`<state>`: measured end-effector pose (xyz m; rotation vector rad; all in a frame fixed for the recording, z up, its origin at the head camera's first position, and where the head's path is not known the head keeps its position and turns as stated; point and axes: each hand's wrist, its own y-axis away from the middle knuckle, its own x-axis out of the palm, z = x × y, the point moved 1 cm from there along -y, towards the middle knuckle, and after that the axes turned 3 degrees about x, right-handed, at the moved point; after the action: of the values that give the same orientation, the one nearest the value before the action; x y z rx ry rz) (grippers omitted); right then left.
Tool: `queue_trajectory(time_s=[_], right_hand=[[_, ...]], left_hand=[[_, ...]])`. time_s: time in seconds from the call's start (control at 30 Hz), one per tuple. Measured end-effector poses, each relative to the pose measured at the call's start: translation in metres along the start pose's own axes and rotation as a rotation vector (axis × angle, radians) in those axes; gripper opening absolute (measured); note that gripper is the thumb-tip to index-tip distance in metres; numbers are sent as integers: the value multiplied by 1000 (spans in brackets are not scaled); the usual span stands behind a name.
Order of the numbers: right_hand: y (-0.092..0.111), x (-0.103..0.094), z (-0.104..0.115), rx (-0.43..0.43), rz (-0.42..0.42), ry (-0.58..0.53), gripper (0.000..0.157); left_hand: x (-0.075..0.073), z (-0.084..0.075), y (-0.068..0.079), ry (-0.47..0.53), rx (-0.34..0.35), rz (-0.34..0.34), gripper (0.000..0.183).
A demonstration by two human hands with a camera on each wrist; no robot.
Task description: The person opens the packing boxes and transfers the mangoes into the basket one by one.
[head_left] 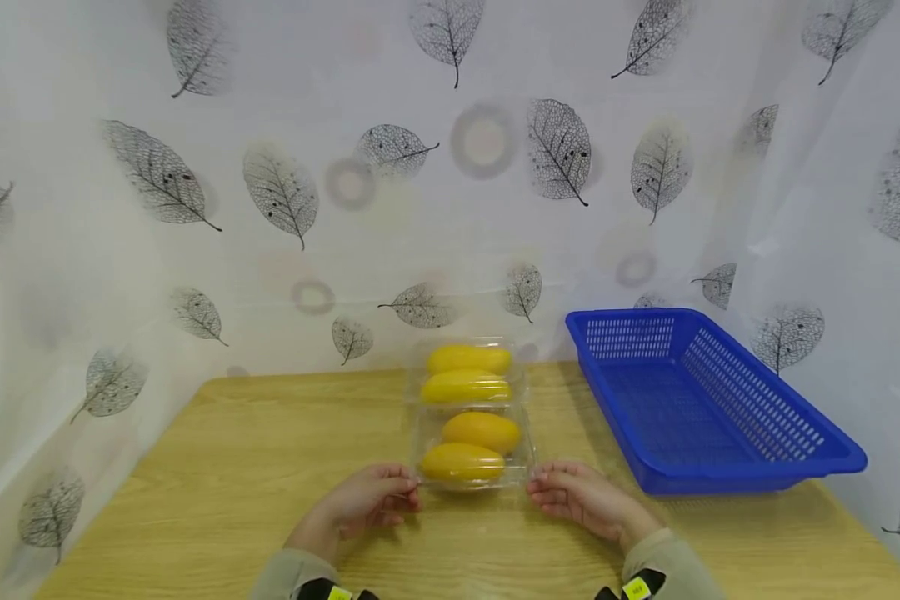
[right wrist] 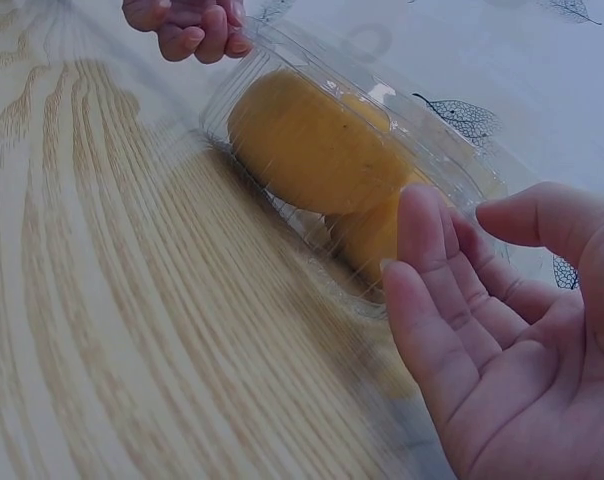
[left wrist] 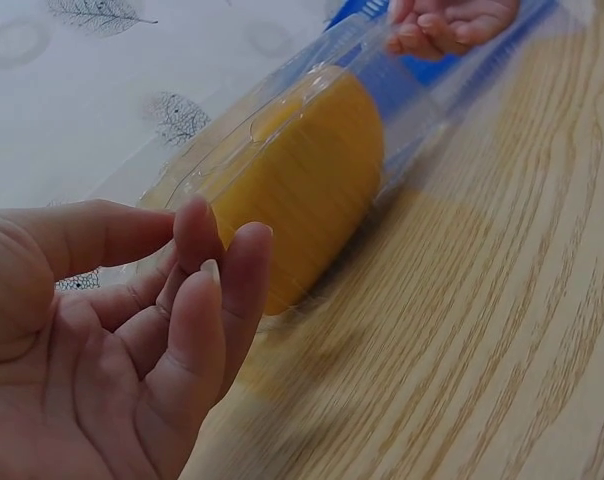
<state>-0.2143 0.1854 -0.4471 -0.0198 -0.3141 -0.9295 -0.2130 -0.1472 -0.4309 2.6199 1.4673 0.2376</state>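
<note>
Two clear plastic fruit boxes stand one behind the other in the head view, each with two yellow mangoes inside. My left hand pinches the left front corner of the nearer box between thumb and fingertips. At the opposite front corner, my right hand holds the rim with thumb and forefinger. Two mangoes show through the nearer box, and the farther box touches or nearly touches its back edge. In the right wrist view, a mango lies behind the clear wall, and the fingers partly hide that box end.
To the right on the wooden table sits a blue plastic basket with slotted sides, near the right hand. A white curtain with a leaf print closes off the back and both sides.
</note>
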Motion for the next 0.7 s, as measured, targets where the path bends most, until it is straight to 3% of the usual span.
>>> queue_trajectory(time_s=[0.7], right_hand=[[0, 0, 1, 16, -9, 11, 15]], left_hand=[[0, 2, -4, 6, 11, -18, 12]])
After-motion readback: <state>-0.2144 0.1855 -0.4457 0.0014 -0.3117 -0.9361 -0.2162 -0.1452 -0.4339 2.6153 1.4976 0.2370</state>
